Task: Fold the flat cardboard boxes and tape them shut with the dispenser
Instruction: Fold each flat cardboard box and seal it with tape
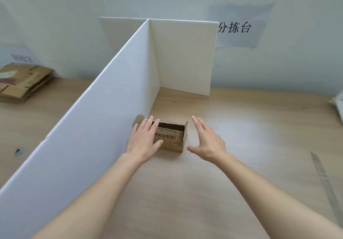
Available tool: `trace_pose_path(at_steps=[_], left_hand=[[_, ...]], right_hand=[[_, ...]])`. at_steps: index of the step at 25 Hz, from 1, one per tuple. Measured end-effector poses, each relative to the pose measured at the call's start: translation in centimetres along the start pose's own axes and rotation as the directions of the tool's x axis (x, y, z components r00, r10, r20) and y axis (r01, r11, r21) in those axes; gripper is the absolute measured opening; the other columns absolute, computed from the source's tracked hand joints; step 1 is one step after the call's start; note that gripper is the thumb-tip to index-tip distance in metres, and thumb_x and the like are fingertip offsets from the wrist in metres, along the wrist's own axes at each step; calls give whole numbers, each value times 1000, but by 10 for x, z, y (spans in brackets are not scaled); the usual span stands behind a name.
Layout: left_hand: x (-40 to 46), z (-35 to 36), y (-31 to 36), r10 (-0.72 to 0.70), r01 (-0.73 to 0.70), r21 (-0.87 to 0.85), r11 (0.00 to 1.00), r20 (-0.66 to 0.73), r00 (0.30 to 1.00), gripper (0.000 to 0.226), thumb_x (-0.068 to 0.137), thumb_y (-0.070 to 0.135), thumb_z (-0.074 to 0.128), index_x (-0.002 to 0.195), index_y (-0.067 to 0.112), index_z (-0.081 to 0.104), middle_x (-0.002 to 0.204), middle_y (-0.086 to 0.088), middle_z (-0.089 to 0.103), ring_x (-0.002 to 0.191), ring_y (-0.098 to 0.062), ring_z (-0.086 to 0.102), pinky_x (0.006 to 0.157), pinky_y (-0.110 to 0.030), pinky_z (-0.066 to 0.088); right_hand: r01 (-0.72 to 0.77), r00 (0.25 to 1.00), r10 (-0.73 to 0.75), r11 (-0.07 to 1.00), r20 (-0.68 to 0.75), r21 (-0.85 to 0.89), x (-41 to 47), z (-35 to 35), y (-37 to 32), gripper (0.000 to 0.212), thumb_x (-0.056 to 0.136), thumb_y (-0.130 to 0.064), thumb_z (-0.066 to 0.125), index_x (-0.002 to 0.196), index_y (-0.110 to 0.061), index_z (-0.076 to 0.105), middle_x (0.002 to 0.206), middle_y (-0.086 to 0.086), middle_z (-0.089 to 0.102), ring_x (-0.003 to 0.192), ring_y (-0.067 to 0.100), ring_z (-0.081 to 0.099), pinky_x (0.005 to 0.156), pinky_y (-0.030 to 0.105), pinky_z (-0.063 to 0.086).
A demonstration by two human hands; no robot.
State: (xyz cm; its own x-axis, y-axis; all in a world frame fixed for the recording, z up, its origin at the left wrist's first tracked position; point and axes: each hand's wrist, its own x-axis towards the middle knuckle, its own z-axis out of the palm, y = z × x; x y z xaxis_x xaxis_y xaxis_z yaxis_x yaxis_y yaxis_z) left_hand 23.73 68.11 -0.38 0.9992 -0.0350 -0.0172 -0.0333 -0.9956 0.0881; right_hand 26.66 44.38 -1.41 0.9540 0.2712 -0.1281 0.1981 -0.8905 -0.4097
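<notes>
Two bare forearms are reaching in from the bottom of the head view, so that's what's sitting closest to the camera. Left hand [143,138] is resting flat on the left end of the small cardboard box [171,136], fingers straight and slightly spread, thumb lying against the printed front face. Right hand [207,140] is hovering just beside the box's right end, not touching it, fingers straight and relaxed, holding nothing. Box itself is standing on the wooden table [241,131], right up against the white divider board [104,97], popped into shape with its top still open and a flap sticking up on the right.

Looks like the person is working on the folding step: the flaps aren't closed yet. Next move probably calls for pushing the end flaps in and then the long ones. No tape dispenser is showing anywhere, so it'd have to be fetched. Far left, a stack of flat boxes [24,83] is waiting.
</notes>
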Motion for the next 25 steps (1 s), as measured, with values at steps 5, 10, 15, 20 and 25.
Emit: trace_pose_path(at_steps=[5,10,15,20,25], left_hand=[[-65,-89,44,36,-39,-50,998,-59,998,81,94,57,58,160,32,19,169,5,8,155,-14,3,125,-37,4],[-163,-177,118,97,-125,-146,981,-186,978,79,91,60,60,157,30,29,167,8,19,154,-11,8,124,-34,5],[-251,-236,207,227,-273,-153,950,-267,937,79,90,63,58,156,27,31,165,5,24,154,-14,14,124,-36,9],[-298,-275,313,347,-410,-178,894,-302,888,78,92,63,57,156,27,32,164,2,27,152,-15,21,124,-35,14],[-295,-274,437,411,-468,-187,864,-277,869,80,91,64,57,156,24,32,163,0,30,151,-17,25,123,-35,18]], right_hand=[[-3,999,-3,995,-52,-104,-97,-92,-13,100,88,-47,68,162,-31,2,170,-10,4,153,16,17,116,38,31],[-30,980,-7,982,-200,-184,-232,-184,-32,95,87,-51,68,162,-32,13,170,-8,7,155,14,12,124,38,19],[-104,962,21,950,-271,-295,-370,-264,-24,93,87,-54,67,161,-33,14,169,-8,11,155,14,13,125,39,17],[-269,920,143,908,-365,-322,-490,-348,38,86,90,-56,64,160,-29,22,166,-7,23,152,15,23,122,39,26],[-467,843,340,847,-417,-254,-569,-396,157,82,92,-59,60,159,-28,24,165,-6,27,150,17,30,115,39,34]])
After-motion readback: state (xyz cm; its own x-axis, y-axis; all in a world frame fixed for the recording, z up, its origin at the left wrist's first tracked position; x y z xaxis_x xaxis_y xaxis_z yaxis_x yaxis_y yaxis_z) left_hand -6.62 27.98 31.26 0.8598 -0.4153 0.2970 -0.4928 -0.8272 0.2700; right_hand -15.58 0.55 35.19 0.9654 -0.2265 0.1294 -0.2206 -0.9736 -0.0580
